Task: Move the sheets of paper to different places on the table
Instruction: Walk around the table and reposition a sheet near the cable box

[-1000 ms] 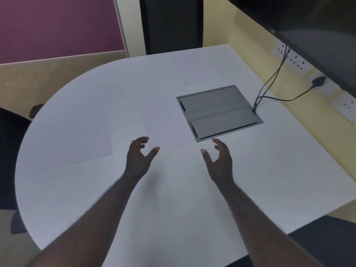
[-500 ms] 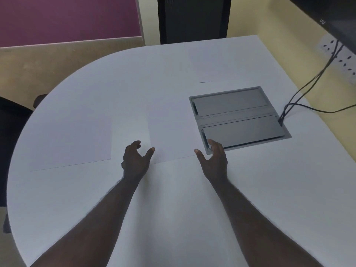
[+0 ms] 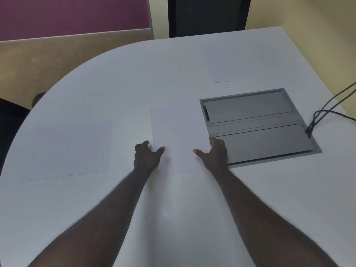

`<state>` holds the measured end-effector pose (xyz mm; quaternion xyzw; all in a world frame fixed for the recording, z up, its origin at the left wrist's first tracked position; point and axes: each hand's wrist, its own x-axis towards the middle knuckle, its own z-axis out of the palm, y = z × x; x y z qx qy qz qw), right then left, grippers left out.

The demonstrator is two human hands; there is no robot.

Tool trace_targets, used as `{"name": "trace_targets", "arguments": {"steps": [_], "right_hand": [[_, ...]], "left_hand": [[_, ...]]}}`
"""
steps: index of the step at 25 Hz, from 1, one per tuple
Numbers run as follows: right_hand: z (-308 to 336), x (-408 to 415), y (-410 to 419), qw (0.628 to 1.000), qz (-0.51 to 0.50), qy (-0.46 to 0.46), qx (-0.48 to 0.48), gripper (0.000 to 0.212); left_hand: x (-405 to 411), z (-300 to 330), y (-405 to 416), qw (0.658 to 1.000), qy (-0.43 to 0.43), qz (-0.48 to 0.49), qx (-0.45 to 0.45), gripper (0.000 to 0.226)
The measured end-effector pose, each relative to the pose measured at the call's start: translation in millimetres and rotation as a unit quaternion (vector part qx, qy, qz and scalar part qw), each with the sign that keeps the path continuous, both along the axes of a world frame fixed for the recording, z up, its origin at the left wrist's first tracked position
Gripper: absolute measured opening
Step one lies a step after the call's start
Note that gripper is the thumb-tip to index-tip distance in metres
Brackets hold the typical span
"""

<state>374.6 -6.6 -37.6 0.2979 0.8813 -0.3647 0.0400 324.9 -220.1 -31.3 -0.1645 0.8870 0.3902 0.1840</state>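
Three white sheets lie flat on the white table [image 3: 192,218]. The middle sheet [image 3: 177,132] is in front of me, the left sheet [image 3: 69,149] lies near the table's curved left edge, and the far sheet [image 3: 231,62] sits behind the grey panel. My left hand [image 3: 147,157] rests at the middle sheet's lower left edge, thumb spread onto the paper. My right hand [image 3: 215,153] is at its lower right edge, fingers apart, thumb on the paper. Neither hand has lifted the sheet.
A grey metal cable panel [image 3: 258,126] is set into the table right of the middle sheet, touching my right hand's fingers. Black cables [image 3: 327,110] run from its right corner to the wall. A dark chair [image 3: 11,120] stands at the left.
Both hands have moved forward and down onto the two lower edges of the middle sheet. The camera has tilted closer to the table.
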Motion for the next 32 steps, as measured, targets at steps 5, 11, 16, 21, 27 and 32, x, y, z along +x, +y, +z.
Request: {"name": "trace_targets", "arguments": {"steps": [5, 11, 16, 21, 27, 32], "right_hand": [[-12.8, -19.5, 0.5, 1.0, -0.013, -0.014, -0.02, 0.082], [-16.0, -36.8, 1.7, 0.999, -0.029, -0.019, -0.012, 0.083], [-16.1, -43.6, -0.7, 0.998, -0.051, -0.017, -0.016, 0.077], [-18.1, -50.8, -0.4, 0.994, -0.1, -0.018, -0.044, 0.07], [-23.2, -54.9, -1.7, 0.991, -0.12, -0.016, -0.054, 0.07], [-26.0, -55.5, -2.4, 0.991, -0.121, -0.011, -0.049, 0.069]], "left_hand": [[-21.1, -8.9, 9.5, 0.999, -0.022, 0.003, -0.028, 0.069], [-31.5, -21.0, 19.7, 0.997, -0.021, 0.027, -0.068, 0.073], [-30.0, -31.3, 26.8, 0.994, -0.002, 0.05, -0.101, 0.067], [-28.5, -36.7, 28.4, 0.994, 0.003, 0.082, -0.074, 0.064], [-26.6, -39.2, 30.9, 0.993, 0.005, 0.098, -0.068, 0.06], [-29.6, -42.0, 31.7, 0.992, -0.002, 0.106, -0.065, 0.059]]}}
